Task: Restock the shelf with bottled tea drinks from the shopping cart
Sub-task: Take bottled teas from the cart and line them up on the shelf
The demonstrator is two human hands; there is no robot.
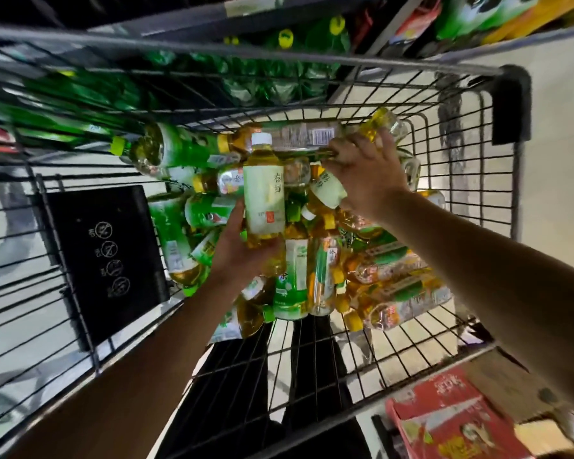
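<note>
Carton: a red printed carton (451, 422) lay lowest in view, outside the cart's near corner.
Cart: the wire shopping cart (352, 356) filled the view, with a black warning panel (103, 260) on its left side.
Bottled tea drinks: a loose heap of bottled tea drinks (362, 276) lay on their sides in the cart's basket, green and orange labels mixed.
Left hand: the left hand (242, 253) gripped the base of a pale-labelled tea bottle (264, 190), fingers curled around it, holding it upright, white cap on top, above the heap.
Right hand: the right hand (367, 170) reached farther in, fingers closed over a clear-labelled bottle (299, 137) lying crosswise at the far end; a second pale-labelled bottle (328, 188) sat just under the palm, and whether it was also held could not be told.
Shelf: green bottles (279, 64) stood on the shelf (193, 21) beyond the cart's far wall.
</note>
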